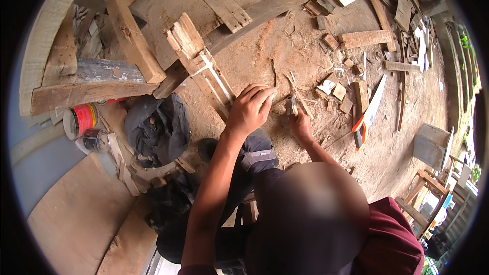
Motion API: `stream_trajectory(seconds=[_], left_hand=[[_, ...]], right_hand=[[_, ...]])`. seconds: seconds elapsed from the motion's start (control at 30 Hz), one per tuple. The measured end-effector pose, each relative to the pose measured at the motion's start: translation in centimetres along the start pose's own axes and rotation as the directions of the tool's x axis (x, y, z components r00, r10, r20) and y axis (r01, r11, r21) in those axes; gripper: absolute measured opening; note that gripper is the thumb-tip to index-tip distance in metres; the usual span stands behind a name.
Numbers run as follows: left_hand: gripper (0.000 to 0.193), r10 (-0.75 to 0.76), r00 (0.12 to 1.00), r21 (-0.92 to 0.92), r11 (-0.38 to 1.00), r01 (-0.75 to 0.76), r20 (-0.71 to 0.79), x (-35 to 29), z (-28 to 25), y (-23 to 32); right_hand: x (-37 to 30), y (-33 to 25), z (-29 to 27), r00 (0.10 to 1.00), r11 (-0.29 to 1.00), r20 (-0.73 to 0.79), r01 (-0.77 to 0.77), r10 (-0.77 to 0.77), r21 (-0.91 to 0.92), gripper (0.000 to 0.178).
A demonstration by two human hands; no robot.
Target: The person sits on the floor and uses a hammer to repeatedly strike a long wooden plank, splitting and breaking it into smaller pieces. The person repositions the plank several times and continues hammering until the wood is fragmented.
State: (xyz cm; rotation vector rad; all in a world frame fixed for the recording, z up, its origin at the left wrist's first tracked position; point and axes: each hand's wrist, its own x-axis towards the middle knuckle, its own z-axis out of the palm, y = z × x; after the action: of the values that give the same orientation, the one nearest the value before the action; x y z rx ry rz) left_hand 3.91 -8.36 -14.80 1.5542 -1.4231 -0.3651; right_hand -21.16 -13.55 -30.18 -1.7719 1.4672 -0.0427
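Observation:
My left hand [250, 109] is closed, thumb against fingers, beside a worn wooden plank [211, 81] with a splintered far end. What sits in its pinch cannot be made out. A thin dark curved strip [275, 73] shows just beyond those fingertips; whether it is held or lies on the ground is unclear. To the right, my right hand [301, 126] is wrapped round a small tool with a grey metal end [291, 106]; its full shape is hidden by the fingers. Narrow wood splinters [301, 97] lie just past it on the dirt.
A handsaw [373, 104] with an orange and black handle lies at right among wood offcuts [339, 90]. A long beam [262, 15] crosses the far ground. At left are a timber frame [91, 91], a black bag [157, 130] and cans [96, 140]. A dark rounded shape blocks the lower middle.

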Motion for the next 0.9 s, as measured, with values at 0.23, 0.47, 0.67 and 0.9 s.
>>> stream_trajectory(seconds=[0.23, 0.47, 0.67, 0.9], left_hand=[[0.015, -0.167, 0.984, -0.154, 0.973, 0.174, 0.062, -2.0, -2.1, 1.6], [0.016, -0.428, 0.900, -0.389, 0.818, 0.425, 0.082, -3.6, -3.0, 3.3], [0.017, -0.533, 0.845, -0.468, 0.738, 0.487, 0.039, -5.0, -3.2, 3.6], [0.018, -0.575, 0.818, -0.495, 0.705, 0.507, 0.018, -5.6, -2.5, 3.9]], right_hand=[[0.4, 1.7, 0.3, 0.985, 0.973, -0.048, 0.155, -0.165, -0.171, 0.020], [0.8, 2.9, 0.9, 0.975, 0.967, -0.047, 0.207, -0.216, -0.146, 0.021], [0.4, 0.6, -0.9, 0.974, 0.966, -0.074, 0.222, -0.214, 0.136, 0.020], [-0.6, 1.2, -2.3, 0.986, 0.990, -0.089, 0.142, -0.142, -0.009, 0.024]])
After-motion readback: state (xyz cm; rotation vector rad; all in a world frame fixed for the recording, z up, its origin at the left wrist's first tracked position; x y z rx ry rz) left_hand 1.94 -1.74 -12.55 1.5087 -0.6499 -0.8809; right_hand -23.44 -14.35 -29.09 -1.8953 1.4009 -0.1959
